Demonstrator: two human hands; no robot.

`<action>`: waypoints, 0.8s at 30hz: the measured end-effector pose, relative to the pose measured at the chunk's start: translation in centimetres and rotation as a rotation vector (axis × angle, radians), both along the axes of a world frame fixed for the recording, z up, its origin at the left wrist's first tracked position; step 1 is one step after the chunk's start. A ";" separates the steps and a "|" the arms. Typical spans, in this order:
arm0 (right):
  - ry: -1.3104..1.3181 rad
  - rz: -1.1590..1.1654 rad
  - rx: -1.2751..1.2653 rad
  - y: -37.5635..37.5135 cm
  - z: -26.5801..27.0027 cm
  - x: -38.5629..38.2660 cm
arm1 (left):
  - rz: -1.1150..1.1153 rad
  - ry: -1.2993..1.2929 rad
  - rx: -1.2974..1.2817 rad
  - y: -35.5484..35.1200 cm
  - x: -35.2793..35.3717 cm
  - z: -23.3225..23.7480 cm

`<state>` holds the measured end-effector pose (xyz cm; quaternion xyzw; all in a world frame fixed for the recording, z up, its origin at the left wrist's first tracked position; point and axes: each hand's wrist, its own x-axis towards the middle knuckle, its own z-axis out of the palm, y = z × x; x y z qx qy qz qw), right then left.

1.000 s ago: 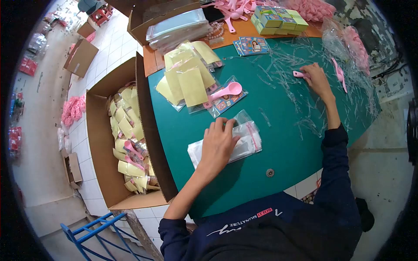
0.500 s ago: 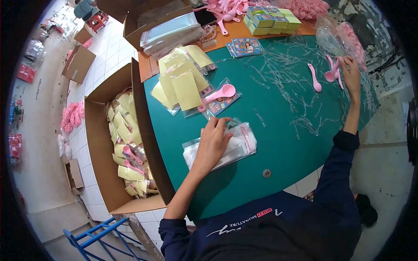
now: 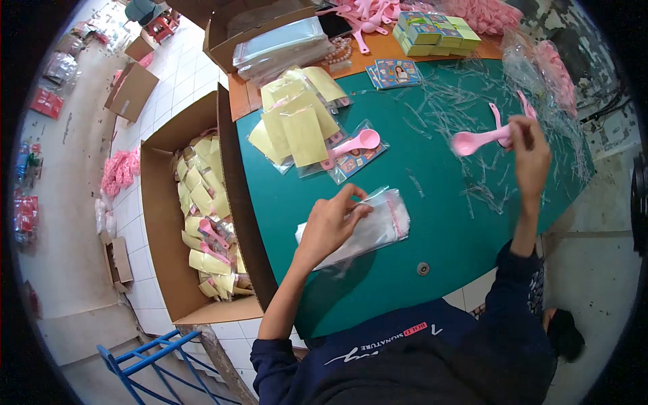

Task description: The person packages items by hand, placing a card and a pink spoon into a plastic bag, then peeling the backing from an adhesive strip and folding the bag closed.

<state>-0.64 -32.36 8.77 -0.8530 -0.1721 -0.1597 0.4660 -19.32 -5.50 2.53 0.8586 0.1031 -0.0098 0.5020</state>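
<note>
My right hand (image 3: 532,158) pinches a pink measuring spoon (image 3: 476,141) by its handle, its bowl pointing left above the green table. Two more pink spoons (image 3: 526,104) lie behind it, partly hidden. My left hand (image 3: 331,226) is closed at the upper edge of a clear plastic bag (image 3: 386,214) on a stack of such bags, thumb and fingers together. Beyond that hand lies a packed bag with a pink spoon (image 3: 368,139) over a colourful printed card (image 3: 358,158). Beside it is a pile of bags with pale yellow cards (image 3: 304,135).
A cardboard box (image 3: 158,236) full of packed bags stands left of the table. Plastic strips (image 3: 452,101) litter the far right of the green table (image 3: 432,229). Card stacks (image 3: 435,34), pink spoons (image 3: 368,15) and a bag stack (image 3: 280,47) sit at the back.
My right hand has come left and closer to my body, carrying a pink measuring spoon away from the others. My left hand stays at the bag stack, its fingers slightly raised. The view has shifted a little.
</note>
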 end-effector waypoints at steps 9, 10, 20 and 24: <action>0.041 0.212 -0.139 6.8 -4.0 -8.8 | 0.047 -0.078 -0.104 0.0 -1.0 0.1; 0.037 0.212 -0.150 6.6 -4.1 -8.8 | 0.090 -0.054 -0.214 0.3 -1.2 0.2; 0.240 0.197 0.258 7.6 -2.3 -9.2 | 0.055 0.030 -0.737 0.1 -2.5 -0.2; 0.266 0.285 0.305 8.2 -1.0 -9.9 | 0.047 0.064 -0.742 -0.2 -2.6 0.5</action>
